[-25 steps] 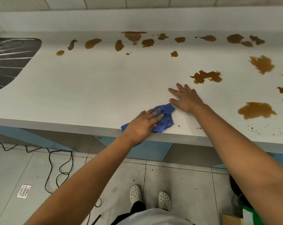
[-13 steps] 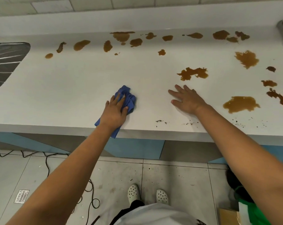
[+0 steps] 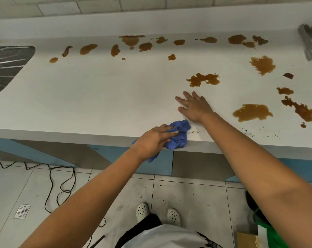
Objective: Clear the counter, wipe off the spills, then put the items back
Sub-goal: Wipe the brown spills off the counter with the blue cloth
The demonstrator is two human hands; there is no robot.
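Two hands are at work on the white counter (image 3: 90, 97), and everything below is placed against its front edge. Fingers (image 3: 167, 130) of the left hand (image 3: 154, 140) lie fairly straight and close together, pressing down on a crumpled blue cloth (image 3: 180, 135); the thumb side is hidden, so whether any fold is pinched underneath cannot be told. That cloth sits right at the front edge, and one corner hangs over it below the wrist. Fingers (image 3: 183, 101) of the right hand (image 3: 194, 108) are spread wide and flat on the bare surface, a little back from the edge and just beyond the cloth, holding nothing and seemingly bracing the body.

Outward from there, dark crumbs (image 3: 198, 131) lie scattered along the front edge just beside the cloth. Farther back from the edge sits a ragged brown spill (image 3: 203, 80), just past the right fingertips, and a broad brown puddle (image 3: 252, 111) lies near the edge, well off to the right-hand side. A row of smaller brown spills (image 3: 144, 46) runs along the back of the counter, far from the front edge.

No items stand on the stretch of counter in view, so the wiping step appears to be in hand, with most spills untouched. The next move probably calls for sweeping the cloth toward the crumbs, then on to the nearest brown patches, pressing firmly enough to lift rather than smear.
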